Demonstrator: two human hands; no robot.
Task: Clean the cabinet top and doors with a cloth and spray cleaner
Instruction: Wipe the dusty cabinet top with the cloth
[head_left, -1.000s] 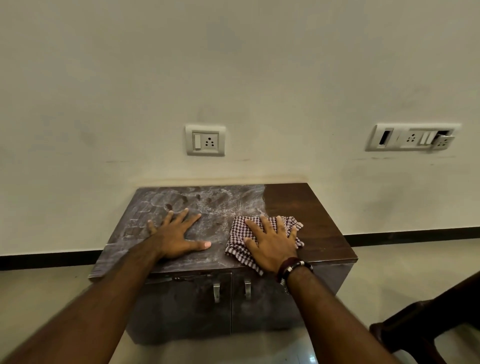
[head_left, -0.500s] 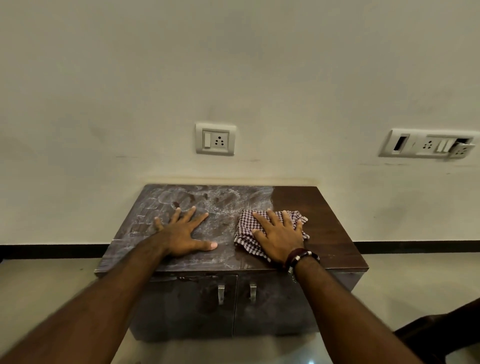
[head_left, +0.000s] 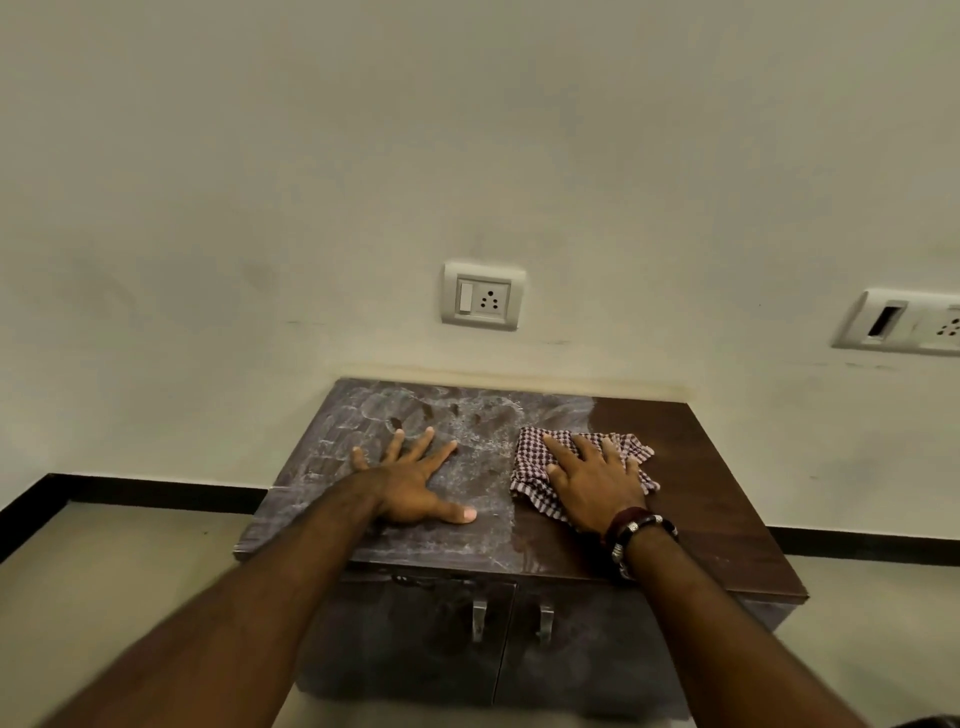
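A low dark wooden cabinet stands against the wall. Its left and middle top is grey with dust and smear marks; the right part is clean dark brown. My right hand presses flat, fingers spread, on a crumpled red-and-white checked cloth at the border between dusty and clean wood. My left hand rests flat on the dusty top, fingers spread. Two dusty doors with metal handles face me. No spray cleaner is in view.
A white switch-and-socket plate sits on the wall above the cabinet, and a wider switch panel at the right edge. Pale floor tiles and a black skirting strip surround the cabinet.
My right hand has slid the cloth away from me, toward the back of the top. The left hand stays planted. My head has shifted left, so the cabinet sits further right in view.
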